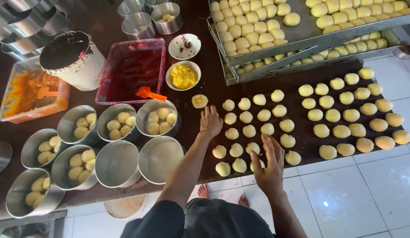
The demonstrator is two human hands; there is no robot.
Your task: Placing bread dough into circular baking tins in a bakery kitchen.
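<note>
Table: dark worktop (213, 83) standing over white floor tiles, carrying rows of dough balls (249, 131).
Left hand: left hand (210, 122) is resting on the table, fingers loosely curled, reaching toward a flattened dough piece (199, 101) with yellow filling; not pinching it.
Right hand: right hand (270, 165) is hovering above the nearest dough balls, fingers spread, holding nothing.
Round tins: several metal tins (161, 118) are holding dough balls; two tins (160, 158) by the left forearm are sitting empty.
Bowls: white bowl (183, 76) is holding yellow paste.
Red tray: red tray (131, 70) is holding dark red jam and an orange scraper (149, 94).
Baking trays: stacked metal trays (302, 33) are holding more dough balls.
</note>
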